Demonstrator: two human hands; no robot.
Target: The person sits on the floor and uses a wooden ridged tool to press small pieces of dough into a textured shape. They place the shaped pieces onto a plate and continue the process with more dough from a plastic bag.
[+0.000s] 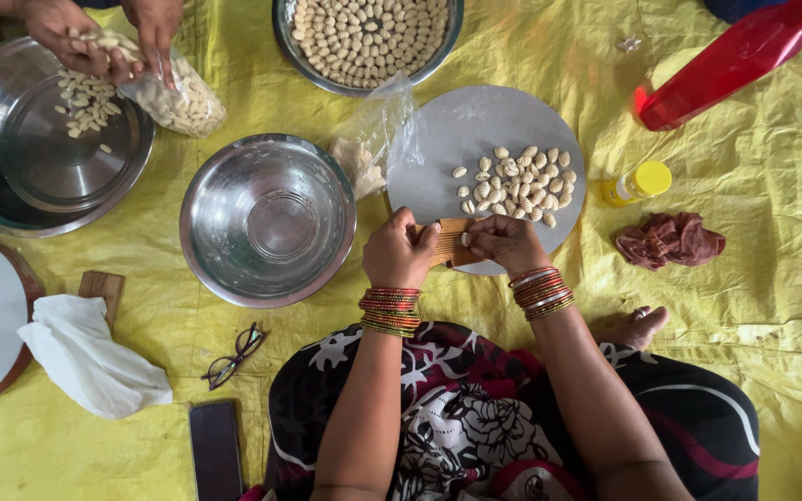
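holding a small ridged wooden board (445, 243) at the near edge of a round grey board (475, 130), left hand (399, 250) curled around its end; right hand (505, 243) fingers pinching what looks like a bit of dough (466, 238) against the ridges. just beyond, a heap of shaped dough shells (518, 182), beside an empty steel bowl (267, 219).

Yellow floor sheet (754, 167), steel-grey bowl (267, 219), pale cream dough shells (520, 182), brown ribbed board (447, 243), red-green bangles (389, 311), maroon-black floral dress (457, 417).
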